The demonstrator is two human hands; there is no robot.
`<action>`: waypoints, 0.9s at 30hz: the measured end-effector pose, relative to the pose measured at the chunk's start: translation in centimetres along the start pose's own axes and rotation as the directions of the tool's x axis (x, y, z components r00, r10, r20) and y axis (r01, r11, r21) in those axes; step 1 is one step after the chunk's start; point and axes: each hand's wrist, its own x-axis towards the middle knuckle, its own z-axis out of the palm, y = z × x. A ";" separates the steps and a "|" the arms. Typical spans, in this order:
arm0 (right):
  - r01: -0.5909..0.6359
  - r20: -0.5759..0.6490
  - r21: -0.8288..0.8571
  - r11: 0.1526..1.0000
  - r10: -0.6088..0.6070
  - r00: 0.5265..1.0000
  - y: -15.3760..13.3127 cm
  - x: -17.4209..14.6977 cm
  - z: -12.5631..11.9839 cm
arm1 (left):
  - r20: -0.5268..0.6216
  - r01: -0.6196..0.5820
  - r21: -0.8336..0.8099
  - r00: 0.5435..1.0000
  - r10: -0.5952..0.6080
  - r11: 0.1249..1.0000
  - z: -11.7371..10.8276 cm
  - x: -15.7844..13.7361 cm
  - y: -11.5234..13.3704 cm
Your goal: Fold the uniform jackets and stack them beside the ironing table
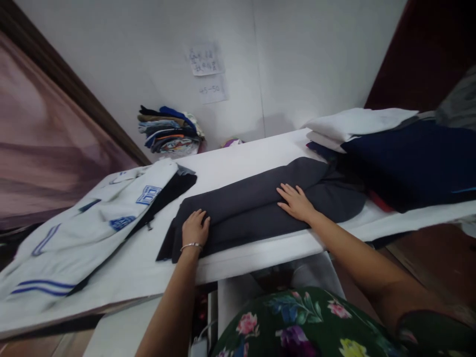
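Note:
A dark grey folded garment, which looks like trousers (245,198), lies lengthwise along the front of the white-covered table (253,162). At its left end rests my left hand (195,230), a bracelet on the wrist, its fingers laid on the cloth. My right hand (296,202) presses flat on the garment's middle right part, fingers spread. Neither hand grips anything. The garment's right end is bunched and runs up close to a dark navy pile of cloth (409,158).
White garments with blue stripes and badges (111,208) spread over the left side. A stack of folded clothes (169,130) stands at the back by the wall. White folded cloth (357,124) tops the right pile. Handwritten paper notes (206,59) hang on the wall.

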 end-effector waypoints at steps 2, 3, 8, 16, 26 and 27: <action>0.010 -0.013 -0.002 1.000 -0.010 1.000 0.2 -0.1 0.3 | -0.007 -0.011 0.004 1.000 0.011 1.000 -0.3 -1.1 -0.1; 0.016 -0.022 -0.008 1.000 -0.016 1.000 0.4 -0.1 0.5 | -0.009 -0.025 0.001 1.000 0.025 1.000 -0.4 -1.6 -0.2; 0.046 -0.092 -0.056 0.997 -0.051 0.994 0.8 -0.3 1.1 | -0.048 -0.131 0.018 0.990 0.132 0.991 -0.9 -2.7 -0.3; 0.070 -0.115 -0.095 0.993 -0.081 0.990 0.9 -0.5 1.1 | -0.135 -0.164 0.017 0.977 0.165 0.986 -1.5 -1.3 -0.4; 0.093 -0.178 -0.112 0.989 -0.112 0.978 1.7 -0.5 2.6 | 0.010 -0.090 0.013 0.996 0.090 0.996 -0.2 -2.1 -0.7; 0.096 -0.187 -0.111 0.989 -0.116 0.976 1.7 -0.5 2.7 | 0.008 -0.093 0.025 0.996 0.093 0.995 -0.3 -2.1 -0.6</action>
